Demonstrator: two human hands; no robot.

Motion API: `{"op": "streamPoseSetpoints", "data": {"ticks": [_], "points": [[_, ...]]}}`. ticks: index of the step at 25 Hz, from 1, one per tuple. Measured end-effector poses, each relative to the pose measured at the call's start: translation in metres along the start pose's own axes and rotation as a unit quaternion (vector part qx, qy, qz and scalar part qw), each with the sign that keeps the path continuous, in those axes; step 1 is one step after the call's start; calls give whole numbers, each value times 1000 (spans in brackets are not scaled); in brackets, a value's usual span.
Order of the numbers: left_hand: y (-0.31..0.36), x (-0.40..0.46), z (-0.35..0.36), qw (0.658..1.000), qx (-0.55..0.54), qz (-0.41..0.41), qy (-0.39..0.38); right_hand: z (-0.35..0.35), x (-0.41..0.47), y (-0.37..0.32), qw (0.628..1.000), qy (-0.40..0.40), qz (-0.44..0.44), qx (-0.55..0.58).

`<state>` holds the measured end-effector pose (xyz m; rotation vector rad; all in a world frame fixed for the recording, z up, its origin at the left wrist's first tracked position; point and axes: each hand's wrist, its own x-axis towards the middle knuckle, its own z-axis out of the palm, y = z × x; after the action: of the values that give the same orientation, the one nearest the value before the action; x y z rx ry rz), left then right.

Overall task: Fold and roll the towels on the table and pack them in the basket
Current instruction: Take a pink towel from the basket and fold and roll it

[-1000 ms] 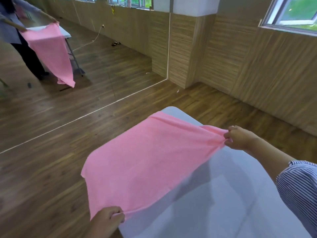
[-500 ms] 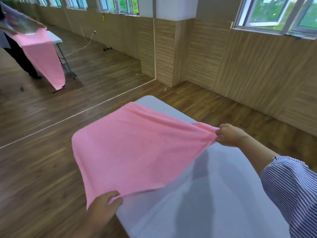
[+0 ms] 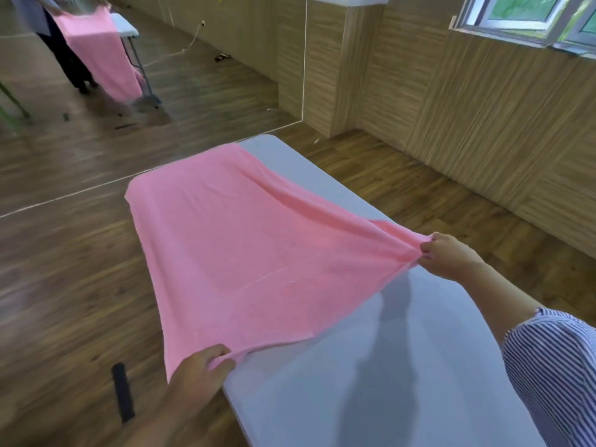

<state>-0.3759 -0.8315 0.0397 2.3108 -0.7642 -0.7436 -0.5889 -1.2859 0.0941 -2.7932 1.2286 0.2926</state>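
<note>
A pink towel (image 3: 245,246) is stretched out flat over the far end of the white table (image 3: 371,382). My left hand (image 3: 201,371) pinches its near left corner at the table's left edge. My right hand (image 3: 446,254) grips the near right corner, bunched into folds, above the table's right side. The towel's far edge lies on the table's far end and its left part hangs past the table edge. No basket is in view.
A wall mirror at the left reflects a person holding a pink towel (image 3: 100,56) beside a table. A dark strip (image 3: 122,391) lies on the wooden floor by the table's left side. Wood-panelled walls and windows (image 3: 529,14) stand behind.
The towel has come down from the air and its far end now lies on the table. Both hands have kept their hold on the near corners and spread it wider.
</note>
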Motion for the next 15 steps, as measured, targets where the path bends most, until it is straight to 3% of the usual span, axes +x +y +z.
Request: {"op": "streamPoseSetpoints", "data": {"ticks": [4,7,15], "points": [[20,-50,58,997,-64,-42,9,16,-35,49,999,-30,13,-26],[43,-96,101,995,-73,-68,-3,21,-70,103,999,-11,6,-49],[81,-185,195,1000,-10,-14,-23,40,-137,213,996,-41,-23,-82]]}}
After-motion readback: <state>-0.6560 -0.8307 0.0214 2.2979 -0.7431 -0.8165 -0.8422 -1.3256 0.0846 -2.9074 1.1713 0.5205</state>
